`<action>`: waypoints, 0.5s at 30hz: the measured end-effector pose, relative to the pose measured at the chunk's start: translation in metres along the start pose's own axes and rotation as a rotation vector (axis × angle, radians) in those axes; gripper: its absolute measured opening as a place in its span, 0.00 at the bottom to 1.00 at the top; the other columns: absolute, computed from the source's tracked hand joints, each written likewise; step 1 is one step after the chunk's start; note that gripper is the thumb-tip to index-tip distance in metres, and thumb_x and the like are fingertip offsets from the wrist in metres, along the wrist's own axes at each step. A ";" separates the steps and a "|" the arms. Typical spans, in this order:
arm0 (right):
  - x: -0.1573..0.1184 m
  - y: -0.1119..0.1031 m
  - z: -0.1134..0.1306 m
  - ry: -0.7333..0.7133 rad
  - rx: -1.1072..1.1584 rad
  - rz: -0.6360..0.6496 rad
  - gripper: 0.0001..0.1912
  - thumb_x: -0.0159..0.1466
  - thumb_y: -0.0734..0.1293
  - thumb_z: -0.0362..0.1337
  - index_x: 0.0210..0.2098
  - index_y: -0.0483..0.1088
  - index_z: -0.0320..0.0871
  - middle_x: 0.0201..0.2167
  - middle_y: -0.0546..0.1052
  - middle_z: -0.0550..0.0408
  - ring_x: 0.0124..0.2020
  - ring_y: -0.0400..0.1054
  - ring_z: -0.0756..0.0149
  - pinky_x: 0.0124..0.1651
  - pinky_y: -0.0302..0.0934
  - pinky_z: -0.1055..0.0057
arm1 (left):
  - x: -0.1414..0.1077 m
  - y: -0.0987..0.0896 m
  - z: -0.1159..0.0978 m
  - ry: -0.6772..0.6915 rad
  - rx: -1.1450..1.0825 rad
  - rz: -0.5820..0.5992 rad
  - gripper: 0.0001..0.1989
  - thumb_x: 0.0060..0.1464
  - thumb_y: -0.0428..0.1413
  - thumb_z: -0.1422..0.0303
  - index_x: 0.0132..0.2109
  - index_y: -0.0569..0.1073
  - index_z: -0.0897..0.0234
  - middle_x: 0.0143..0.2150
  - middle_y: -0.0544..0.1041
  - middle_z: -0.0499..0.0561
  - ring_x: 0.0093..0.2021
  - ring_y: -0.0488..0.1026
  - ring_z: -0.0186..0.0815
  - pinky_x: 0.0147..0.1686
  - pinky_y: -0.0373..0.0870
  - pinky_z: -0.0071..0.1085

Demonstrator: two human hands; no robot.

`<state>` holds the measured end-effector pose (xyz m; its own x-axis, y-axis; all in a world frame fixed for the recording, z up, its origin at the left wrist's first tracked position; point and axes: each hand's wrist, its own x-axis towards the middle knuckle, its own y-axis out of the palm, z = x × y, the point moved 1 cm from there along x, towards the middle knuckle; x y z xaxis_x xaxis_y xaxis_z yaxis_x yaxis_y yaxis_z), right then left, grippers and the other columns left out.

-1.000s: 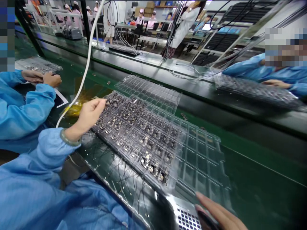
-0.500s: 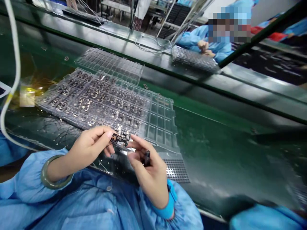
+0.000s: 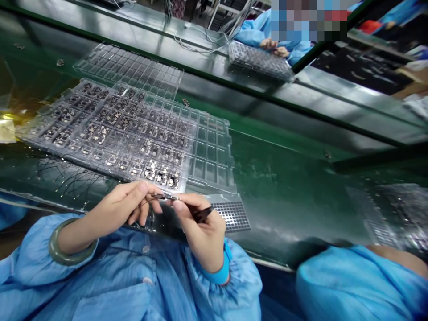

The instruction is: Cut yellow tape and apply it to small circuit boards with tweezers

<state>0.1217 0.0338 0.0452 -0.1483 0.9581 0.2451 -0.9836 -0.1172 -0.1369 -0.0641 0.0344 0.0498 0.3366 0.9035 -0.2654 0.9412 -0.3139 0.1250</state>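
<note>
A small dark circuit board point(image 3: 165, 196), seen nearly edge-on, is held between my two hands. My left hand point(image 3: 129, 203), with a green bangle at the wrist, pinches its left end, and thin black wires run beneath those fingers. Thumb and forefinger of my right hand point(image 3: 202, 232) close on the right end. A black slim tool point(image 3: 203, 215) also rests in that hand, its kind partly hidden by the palm. Just beyond my fingers lies a clear compartment tray point(image 3: 210, 154) bearing many similar boards.
Another clear tray point(image 3: 130, 67) lies behind. A sheet of small black squares point(image 3: 232, 216) sits right of my right hand. Loose black wires point(image 3: 72, 176) lie at the left, near amber film point(image 3: 25, 107). A co-worker's blue sleeve point(image 3: 337, 281) is close on the right; another person works across the bench.
The board has turned from showing its face to nearly edge-on. My right thumb and forefinger have closed on its right end. The whole view has shifted slightly.
</note>
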 end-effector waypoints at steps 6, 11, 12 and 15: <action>-0.010 -0.013 0.003 -0.243 -0.070 0.088 0.19 0.63 0.67 0.22 0.48 0.77 0.49 0.36 0.80 0.54 0.37 0.75 0.66 0.40 0.69 0.72 | -0.002 0.002 -0.002 -0.102 0.053 0.186 0.15 0.61 0.54 0.57 0.42 0.75 0.66 0.28 0.74 0.46 0.19 0.64 0.23 0.18 0.59 0.20; -0.023 -0.020 -0.002 -0.029 -0.055 0.104 0.21 0.66 0.66 0.30 0.57 0.70 0.50 0.38 0.80 0.53 0.29 0.73 0.67 0.32 0.68 0.72 | -0.008 0.009 -0.006 0.059 0.302 0.031 0.08 0.61 0.55 0.66 0.44 0.75 0.63 0.31 0.76 0.46 0.25 0.69 0.26 0.25 0.66 0.21; -0.025 -0.020 -0.004 0.014 -0.030 0.109 0.20 0.66 0.67 0.34 0.58 0.70 0.50 0.38 0.80 0.53 0.28 0.73 0.67 0.31 0.68 0.72 | -0.010 0.011 -0.006 0.133 0.383 0.000 0.07 0.61 0.55 0.67 0.45 0.75 0.62 0.33 0.77 0.46 0.28 0.71 0.27 0.27 0.67 0.21; -0.028 -0.018 -0.007 0.064 0.012 0.124 0.14 0.64 0.70 0.37 0.50 0.75 0.49 0.37 0.82 0.53 0.34 0.76 0.63 0.36 0.69 0.70 | -0.013 0.015 -0.006 0.315 0.553 -0.019 0.07 0.61 0.55 0.71 0.45 0.75 0.60 0.36 0.78 0.44 0.31 0.72 0.26 0.32 0.68 0.20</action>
<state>0.1438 0.0112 0.0343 -0.2621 0.9507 0.1656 -0.9594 -0.2382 -0.1509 -0.0549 0.0194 0.0607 0.3740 0.9265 0.0416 0.8515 -0.3252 -0.4114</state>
